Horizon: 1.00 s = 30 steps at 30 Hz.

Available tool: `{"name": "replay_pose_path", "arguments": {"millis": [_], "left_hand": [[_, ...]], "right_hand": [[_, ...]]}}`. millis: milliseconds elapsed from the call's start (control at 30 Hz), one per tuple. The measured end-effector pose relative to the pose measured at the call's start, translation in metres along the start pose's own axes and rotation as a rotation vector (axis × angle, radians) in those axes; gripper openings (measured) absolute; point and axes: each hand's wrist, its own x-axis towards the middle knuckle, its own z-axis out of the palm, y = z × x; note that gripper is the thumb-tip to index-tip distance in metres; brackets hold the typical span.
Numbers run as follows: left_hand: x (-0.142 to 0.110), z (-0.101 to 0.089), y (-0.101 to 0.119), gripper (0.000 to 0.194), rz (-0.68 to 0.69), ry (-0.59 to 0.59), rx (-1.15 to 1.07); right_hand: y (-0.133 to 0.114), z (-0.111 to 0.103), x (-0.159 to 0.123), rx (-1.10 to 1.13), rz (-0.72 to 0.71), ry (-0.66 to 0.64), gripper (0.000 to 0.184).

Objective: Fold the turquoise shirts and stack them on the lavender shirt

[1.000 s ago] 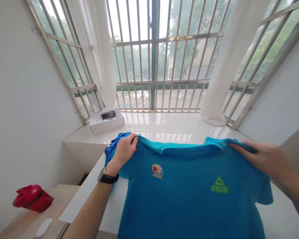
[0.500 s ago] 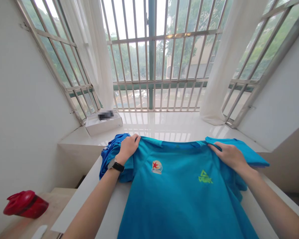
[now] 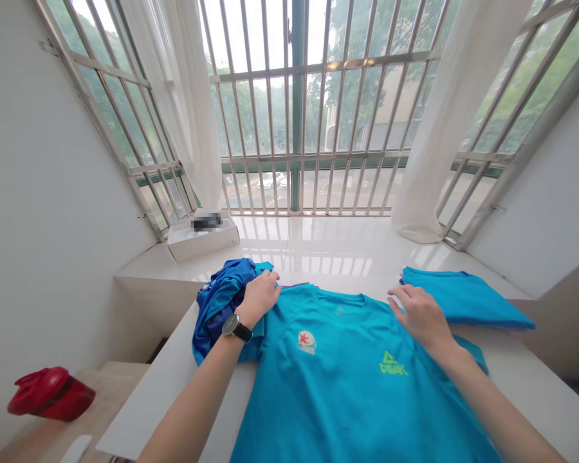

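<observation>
Teal short-sleeved T-shirt [image 3: 347,379] lying spread on the glossy white sill [image 3: 318,251] | left hand [image 3: 258,299] curling at its shoulder, pinch unclear | right hand [image 3: 417,316] pressing open, fingers spread, on its other shoulder | crumpled royal-blue garment [image 3: 219,308] bunching against its left side | folded teal garment [image 3: 466,297] lying just beyond its right shoulder | steel-barred window [image 3: 299,154] and sheer white curtains [image 3: 202,109] standing behind it

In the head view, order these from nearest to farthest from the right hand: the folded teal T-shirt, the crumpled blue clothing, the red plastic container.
1. Folded teal T-shirt, just beyond and to the right of the right hand.
2. Crumpled blue clothing, to the left.
3. Red plastic container, at far left, lower down.
</observation>
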Motion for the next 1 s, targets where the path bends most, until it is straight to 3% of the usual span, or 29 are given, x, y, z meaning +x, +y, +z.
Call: {"name": "replay_pose_path", "arguments": {"millis": [67,133,300,533,900,1000], "left_hand": [[0.004,0.001,0.013,0.027,0.035,0.069,-0.033],[0.01,0.004,0.026,0.028,0.079,0.058,-0.081],[0.027,0.023,0.045,0.032,0.168,-0.187,-0.091],[0.035,0.046,0.035,0.035,0.146,-0.252,-0.061],[0.046,0.046,0.031,0.031,0.129,-0.272,-0.077],[0.045,0.043,0.031,0.025,0.134,-0.266,-0.092]], "right_hand": [[-0.024,0.002,-0.002,0.094,0.028,-0.035,0.029],[-0.044,0.008,-0.003,0.167,0.089,-0.145,0.027],[-0.066,0.031,-0.004,0.226,0.167,-0.273,0.023],[-0.055,0.05,-0.009,0.36,0.22,-0.302,0.024],[-0.02,0.064,-0.016,0.369,0.397,-0.272,0.046],[-0.012,0.066,-0.016,0.352,0.421,-0.312,0.044]]}}
